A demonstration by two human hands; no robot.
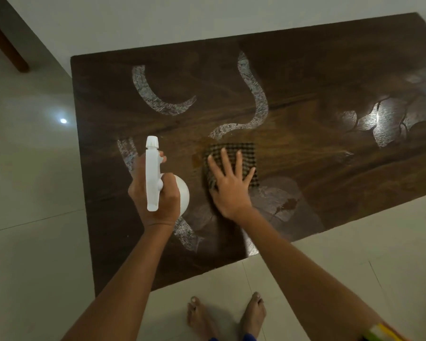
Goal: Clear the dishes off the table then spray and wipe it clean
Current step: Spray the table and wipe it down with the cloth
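Left hand (155, 195) grips a white plastic spray bottle (155, 178) above the near-left part of the dark brown wooden tabletop (305, 77), nozzle pointing away from the person. Right hand (229, 185), fingers spread flat, presses a dark checked cloth (234, 150) onto the tabletop just beside the bottle. Whitish curved smear streaks (158, 94) mark the wood; bare feet (226, 316) on pale floor tiles (35, 168).

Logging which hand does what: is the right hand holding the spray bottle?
No: the left hand grips the white spray bottle, while the right hand presses flat on the checked cloth on the wooden table.
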